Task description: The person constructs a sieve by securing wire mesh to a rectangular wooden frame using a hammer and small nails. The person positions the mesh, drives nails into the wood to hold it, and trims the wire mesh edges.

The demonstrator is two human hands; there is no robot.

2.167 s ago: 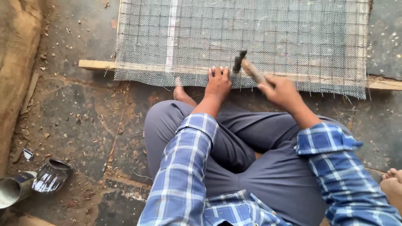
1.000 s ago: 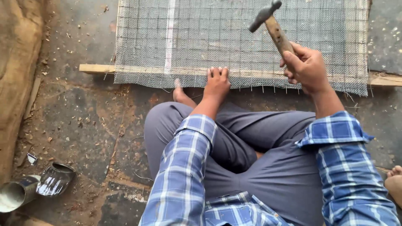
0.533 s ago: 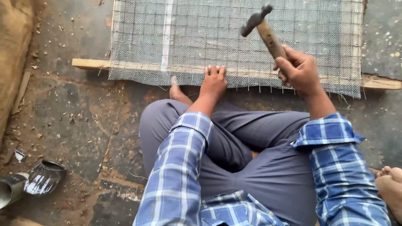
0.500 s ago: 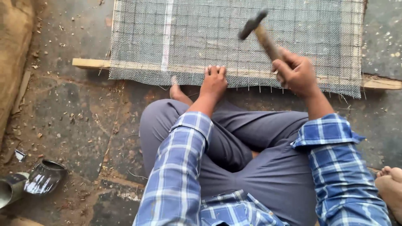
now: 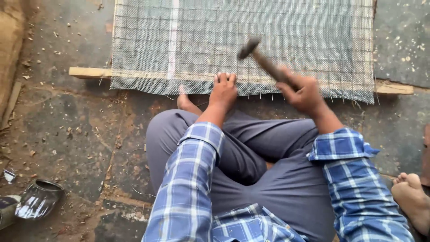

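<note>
I sit cross-legged on the floor in grey trousers and a blue checked shirt. A sheet of wire mesh [image 5: 277, 36] lies over a long wooden batten [image 5: 89, 71] in front of me. My left hand [image 5: 223, 91] presses flat on the mesh edge over the batten, fingers together. My right hand [image 5: 303, 92] grips the wooden handle of a hammer [image 5: 257, 54], whose dark metal head is blurred above the mesh, just right of my left hand's fingertips. Whether a nail stands under the fingers cannot be seen.
The stone floor [image 5: 62, 130] is littered with wood chips. A shiny dark cup-like object [image 5: 40, 204] lies at the lower left. A bare foot [image 5: 410, 197] shows at the lower right and toes [image 5: 183, 101] by my left knee. A brown wall [image 5: 9, 49] runs along the left.
The hammer struck low by my left hand, was lifted high over the mesh, and now swings down towards the batten again. My left hand has stayed pressed on the mesh edge.
</note>
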